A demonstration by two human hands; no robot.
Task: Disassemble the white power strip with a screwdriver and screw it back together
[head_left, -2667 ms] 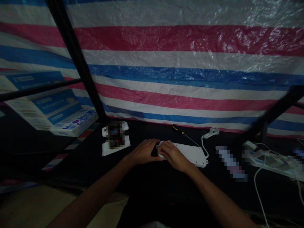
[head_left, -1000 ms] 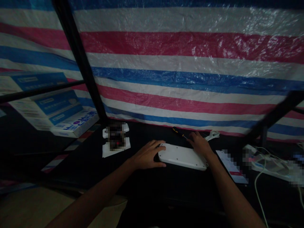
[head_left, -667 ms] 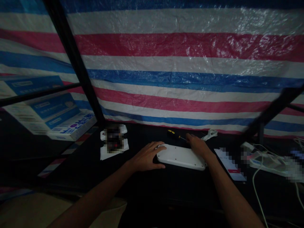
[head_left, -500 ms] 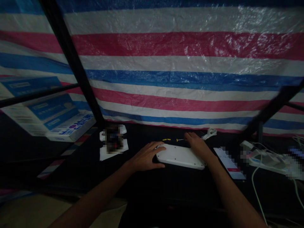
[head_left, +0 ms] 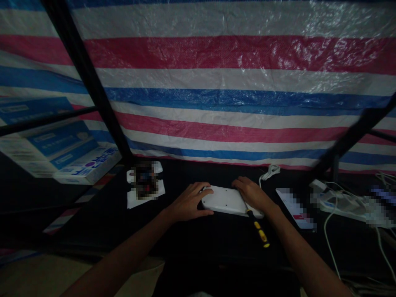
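A flat white plastic casing [head_left: 224, 199] with rounded corners and small dark screw holes lies on the black table. My left hand [head_left: 190, 203] grips its left end, with the fingers at the far side and the thumb by the near edge. Over the casing's right part is my right hand [head_left: 252, 193], its fingers closed round the shaft of a screwdriver [head_left: 259, 231]. The yellow-and-black handle points toward me, past the near edge of the casing. The tip is hidden under the right hand.
A coiled white cable [head_left: 271, 170] lies behind the casing. To the right are a phone-like flat panel [head_left: 295, 208] and a white power strip [head_left: 340, 204] with cords. A blurred-out item on white paper [head_left: 136, 200] lies left. Blue-and-white boxes [head_left: 88, 169] stand farther left, beyond a black frame post [head_left: 102, 99].
The screwdriver has swung from behind the casing, where its handle pointed left, to the near side, handle toward me. My right hand has shifted slightly left; the left hand keeps its place.
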